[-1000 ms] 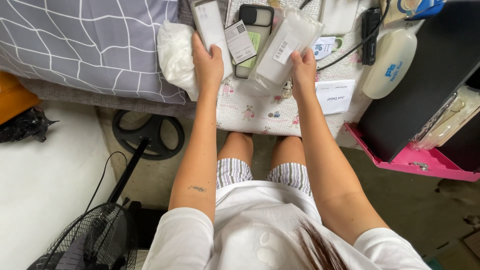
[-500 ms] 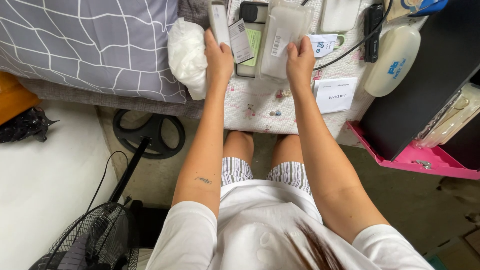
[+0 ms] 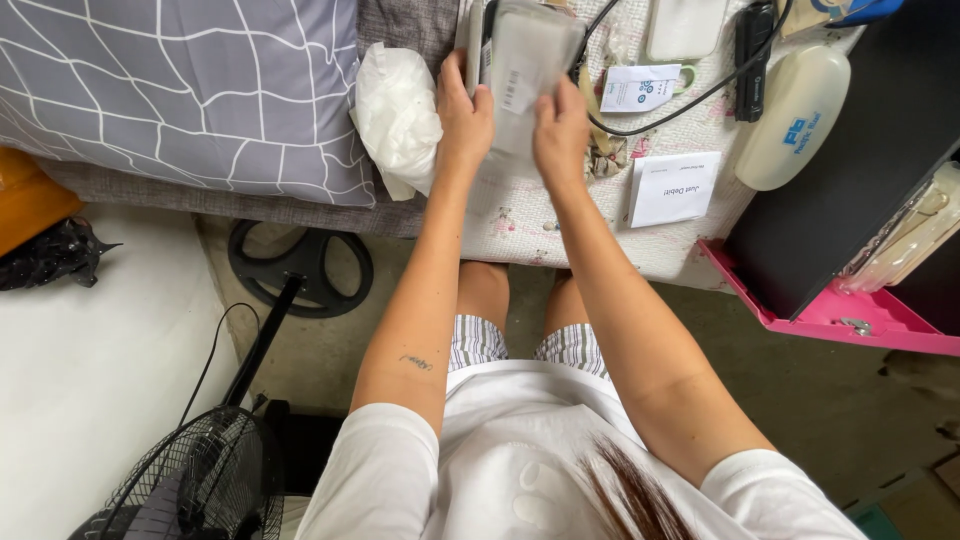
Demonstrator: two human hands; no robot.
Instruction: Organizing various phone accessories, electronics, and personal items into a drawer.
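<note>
Left hand: the left hand point(image 3: 466, 112) is gripping a thin flat item, seen edge-on, fingers curled around it; what it is cannot be told.
Right hand: the right hand point(image 3: 560, 125) is pinching the lower end of a clear plastic packet point(image 3: 525, 60) with a barcode sticker.
Packet position: it is being held upright above the patterned quilt point(image 3: 520, 215), between both hands.
Surroundings: a crumpled white bag point(image 3: 400, 110) is lying just beside the left hand; a white card point(image 3: 673, 188) and a black cable point(image 3: 650, 118) are lying to the right.
</note>
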